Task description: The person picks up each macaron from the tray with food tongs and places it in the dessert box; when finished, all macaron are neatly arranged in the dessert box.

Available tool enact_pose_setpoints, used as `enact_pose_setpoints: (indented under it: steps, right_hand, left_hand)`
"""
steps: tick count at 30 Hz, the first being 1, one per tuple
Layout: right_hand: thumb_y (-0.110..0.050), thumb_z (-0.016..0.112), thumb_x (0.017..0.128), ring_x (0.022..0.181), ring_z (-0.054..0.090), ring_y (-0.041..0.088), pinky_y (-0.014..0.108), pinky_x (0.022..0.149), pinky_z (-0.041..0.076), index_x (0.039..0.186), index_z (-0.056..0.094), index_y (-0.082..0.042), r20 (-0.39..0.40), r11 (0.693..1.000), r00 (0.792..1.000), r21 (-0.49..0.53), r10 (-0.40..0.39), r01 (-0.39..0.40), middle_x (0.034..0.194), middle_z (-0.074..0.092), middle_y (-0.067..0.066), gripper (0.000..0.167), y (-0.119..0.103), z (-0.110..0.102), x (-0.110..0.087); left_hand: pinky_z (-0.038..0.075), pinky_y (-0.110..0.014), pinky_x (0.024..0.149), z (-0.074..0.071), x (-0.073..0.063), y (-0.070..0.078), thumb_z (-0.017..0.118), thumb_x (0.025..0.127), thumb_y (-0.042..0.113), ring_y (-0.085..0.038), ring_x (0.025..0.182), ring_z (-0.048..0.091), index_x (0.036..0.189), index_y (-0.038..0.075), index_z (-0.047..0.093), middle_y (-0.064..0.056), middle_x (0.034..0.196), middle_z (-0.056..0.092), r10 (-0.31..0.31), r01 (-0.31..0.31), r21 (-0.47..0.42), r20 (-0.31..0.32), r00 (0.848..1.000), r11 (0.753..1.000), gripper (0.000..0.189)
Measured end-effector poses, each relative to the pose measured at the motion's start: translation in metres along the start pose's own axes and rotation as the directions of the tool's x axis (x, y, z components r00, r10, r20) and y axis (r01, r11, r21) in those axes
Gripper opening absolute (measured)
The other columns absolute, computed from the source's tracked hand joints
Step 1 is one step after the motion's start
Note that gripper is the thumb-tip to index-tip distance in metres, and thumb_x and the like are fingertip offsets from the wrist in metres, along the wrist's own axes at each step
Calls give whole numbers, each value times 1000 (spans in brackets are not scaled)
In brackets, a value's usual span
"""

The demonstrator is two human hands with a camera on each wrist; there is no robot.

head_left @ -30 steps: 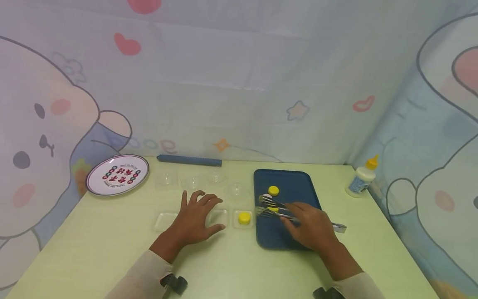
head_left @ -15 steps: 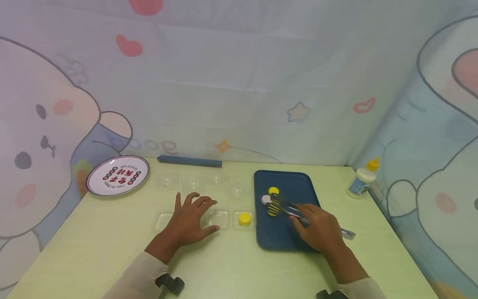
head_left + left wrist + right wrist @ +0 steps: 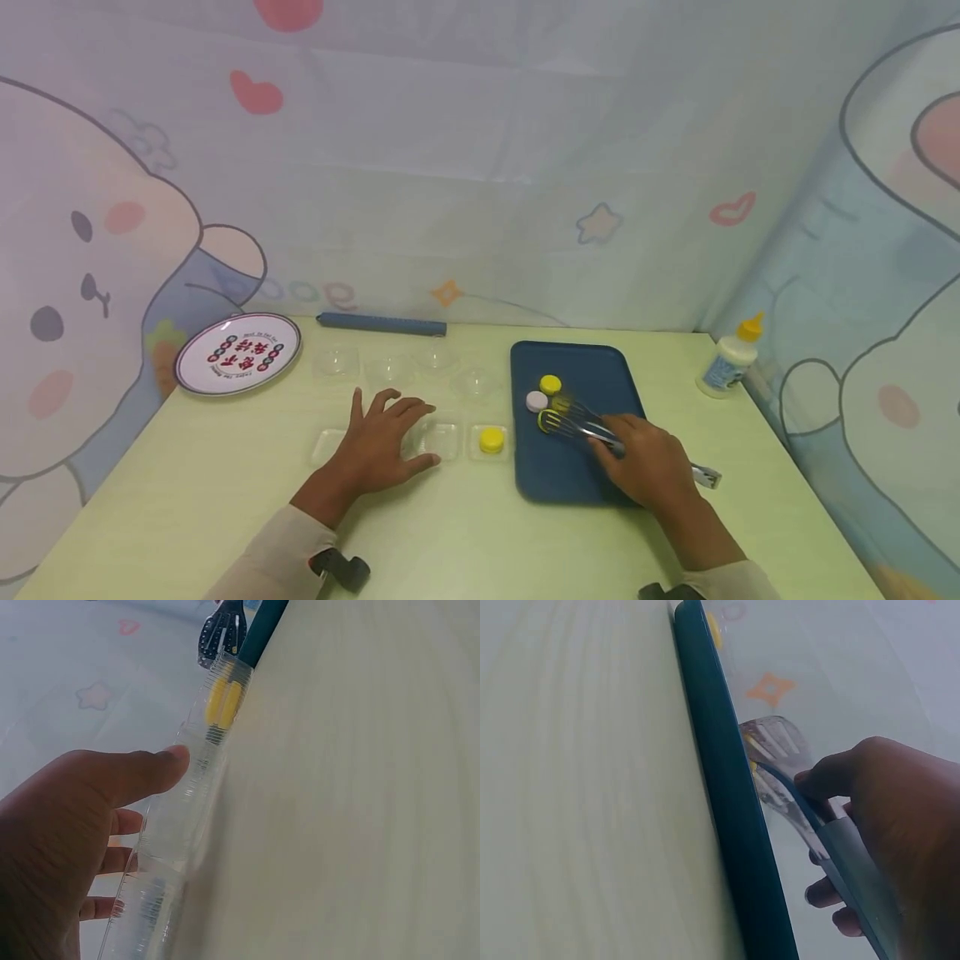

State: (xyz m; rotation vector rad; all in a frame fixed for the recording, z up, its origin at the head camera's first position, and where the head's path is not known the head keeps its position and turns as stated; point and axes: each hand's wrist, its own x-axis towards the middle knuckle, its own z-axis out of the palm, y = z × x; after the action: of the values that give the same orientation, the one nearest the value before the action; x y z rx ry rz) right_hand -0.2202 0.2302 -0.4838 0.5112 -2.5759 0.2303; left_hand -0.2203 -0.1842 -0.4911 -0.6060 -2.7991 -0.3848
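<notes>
My right hand [image 3: 651,462] grips metal tongs [image 3: 849,859] with slotted heads, low over the dark blue tray [image 3: 577,483]. The slotted heads straddle a yellow macaron [image 3: 545,422], partly hidden by them in the head view. Beside it on the tray lie a pale macaron [image 3: 536,402] and another yellow macaron [image 3: 551,385]. My left hand [image 3: 378,446] is spread over the row of clear plastic boxes, thumb and fingers apart on either side of one clear box [image 3: 441,442]. The rightmost clear box [image 3: 232,671] holds a yellow macaron [image 3: 492,439].
Behind my left hand stand several clear domed lids [image 3: 476,383]. A dark blue rod-like roll [image 3: 381,323] lies along the back edge. A printed plate [image 3: 237,354] leans at the back left, and a white bottle with a yellow nozzle [image 3: 727,362] stands right of the tray.
The tongs have shifted right from the tray's left edge, and their heads now sit about the near yellow macaron. My left hand has drawn slightly left.
</notes>
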Motion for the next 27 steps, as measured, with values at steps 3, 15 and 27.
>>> enact_pose_setpoints:
  steps: [3,15,27]
  right_hand:
    - [-36,87,92,90,81,35,51,66,63,120,81,-7,66,1000,997,-7,29,-28,114,82,14,41,0,0,0]
    - [-38,85,94,84,78,32,50,64,59,123,81,-13,159,995,982,-13,101,-100,105,83,13,38,-2,-1,0]
    - [-38,85,94,79,76,31,50,62,58,121,80,-12,133,994,985,-21,108,-106,100,82,14,38,-2,-1,1]
  left_hand:
    - [19,-91,120,1,0,-1,80,92,57,-40,145,52,148,25,65,-2,148,69,-10,10,-9,16,1000,1000,66]
    - [16,-91,121,4,0,-2,79,92,59,-38,146,52,151,25,62,-2,149,69,-14,15,-50,31,999,999,70]
    - [18,-90,121,2,2,-2,80,93,55,-37,141,55,150,23,63,-3,145,72,-19,20,-68,13,1000,997,67]
